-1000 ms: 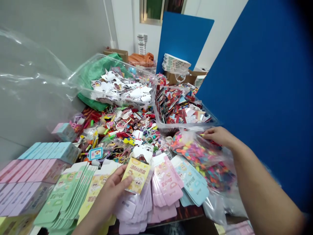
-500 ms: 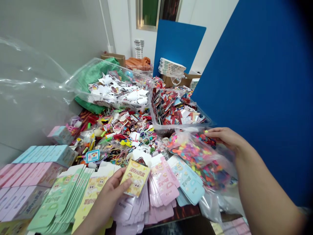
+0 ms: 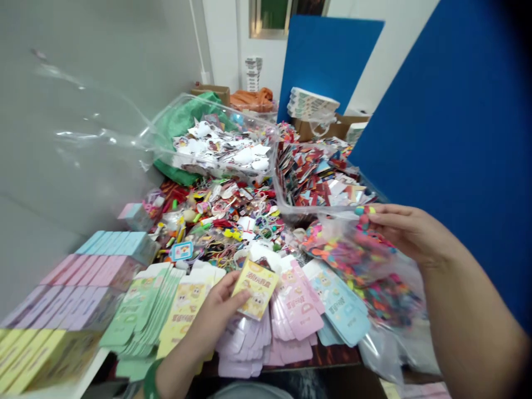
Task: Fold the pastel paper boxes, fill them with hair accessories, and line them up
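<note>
A small yellow box with printed characters is in my left hand, thumb on its front, above the fanned flat cartons. My right hand pinches small bright coloured pieces at the mouth of a clear plastic bag full of similar pieces. Flat cartons lie in fans along the near edge: green, yellow, purple, pink and blue.
Stacked finished boxes stand at the left. Mixed trinkets cover the middle. Behind are a clear tub of white cutouts and one of red cards. A blue panel rises at the right.
The view has shifted, so most things sit farther right. My right hand has come up from the bag's contents with coloured pieces between its fingertips. My left hand still holds the yellow box.
</note>
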{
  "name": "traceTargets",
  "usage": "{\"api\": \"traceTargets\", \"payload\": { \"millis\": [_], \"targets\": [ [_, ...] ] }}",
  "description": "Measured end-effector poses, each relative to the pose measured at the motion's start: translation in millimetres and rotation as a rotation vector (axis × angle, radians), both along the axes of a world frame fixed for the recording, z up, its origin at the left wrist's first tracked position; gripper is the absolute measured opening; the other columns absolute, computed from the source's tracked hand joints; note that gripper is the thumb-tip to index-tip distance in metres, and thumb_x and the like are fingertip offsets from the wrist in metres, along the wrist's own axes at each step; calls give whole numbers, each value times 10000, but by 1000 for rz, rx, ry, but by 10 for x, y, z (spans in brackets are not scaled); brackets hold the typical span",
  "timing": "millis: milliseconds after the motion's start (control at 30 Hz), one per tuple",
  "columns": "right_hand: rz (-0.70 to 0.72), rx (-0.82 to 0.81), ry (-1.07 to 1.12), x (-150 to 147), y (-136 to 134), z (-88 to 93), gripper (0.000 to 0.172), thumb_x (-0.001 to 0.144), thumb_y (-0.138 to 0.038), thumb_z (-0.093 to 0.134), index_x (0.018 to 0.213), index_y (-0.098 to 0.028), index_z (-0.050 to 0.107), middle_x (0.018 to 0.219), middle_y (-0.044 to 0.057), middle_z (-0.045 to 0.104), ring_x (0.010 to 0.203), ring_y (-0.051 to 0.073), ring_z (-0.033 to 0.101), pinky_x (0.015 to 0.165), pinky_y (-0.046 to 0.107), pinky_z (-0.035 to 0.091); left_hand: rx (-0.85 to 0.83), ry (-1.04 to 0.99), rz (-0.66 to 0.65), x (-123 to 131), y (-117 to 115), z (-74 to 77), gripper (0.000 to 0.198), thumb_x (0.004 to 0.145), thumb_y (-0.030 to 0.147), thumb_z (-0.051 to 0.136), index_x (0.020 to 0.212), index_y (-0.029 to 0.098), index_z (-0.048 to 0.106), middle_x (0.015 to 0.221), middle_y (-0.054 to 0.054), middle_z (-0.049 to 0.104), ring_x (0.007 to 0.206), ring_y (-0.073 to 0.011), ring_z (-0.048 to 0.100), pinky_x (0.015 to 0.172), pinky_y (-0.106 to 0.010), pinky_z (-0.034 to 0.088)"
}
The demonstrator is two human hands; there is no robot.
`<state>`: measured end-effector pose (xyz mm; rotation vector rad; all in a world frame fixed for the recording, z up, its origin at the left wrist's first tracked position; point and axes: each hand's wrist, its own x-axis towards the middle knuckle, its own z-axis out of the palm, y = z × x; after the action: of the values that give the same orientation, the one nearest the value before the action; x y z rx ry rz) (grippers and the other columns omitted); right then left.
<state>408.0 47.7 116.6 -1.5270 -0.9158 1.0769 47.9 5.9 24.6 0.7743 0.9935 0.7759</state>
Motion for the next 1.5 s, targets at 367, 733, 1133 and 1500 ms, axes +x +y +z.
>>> {"api": "traceTargets", "payload": {
  "millis": [367,733,1133,1500],
  "targets": [
    [561,222,-333,-1612,35,-424,134,715,-352,702,673,-233,748,1091,74,657,1038,249,603,955,437,428,87,-125,15,4,24,3,492,717,321,807,1129,177,580,1042,-66,723,870,-185,682,759,-293,545],
    [637,196,-644,-1674,90,-256,226,811,-409,596,802,-274,777,1211,71,653,1141,285,588,1000,488,420,192,-89,94,-142,24,-108,471,722,315,784,1123,176,579,1102,-76,685,954,-204,643,809,-308,513],
    [864,287,-763,-1823,56,-250,301,877,-473,552,998,-308,773,1356,84,587,1253,316,530,1036,535,404,192,-160,94,-191,6,-112,463,711,283,800,1103,181,575,1070,-51,681,945,-188,630,814,-289,492],
    [831,426,-875,-2806,733,-431,208,866,-195,521,876,-179,728,881,66,732,803,202,658,719,294,491,166,-186,-24,-473,-242,-72,493,659,344,851,1060,157,632,1032,-61,688,947,-211,633,860,-316,481]
  ]
}}
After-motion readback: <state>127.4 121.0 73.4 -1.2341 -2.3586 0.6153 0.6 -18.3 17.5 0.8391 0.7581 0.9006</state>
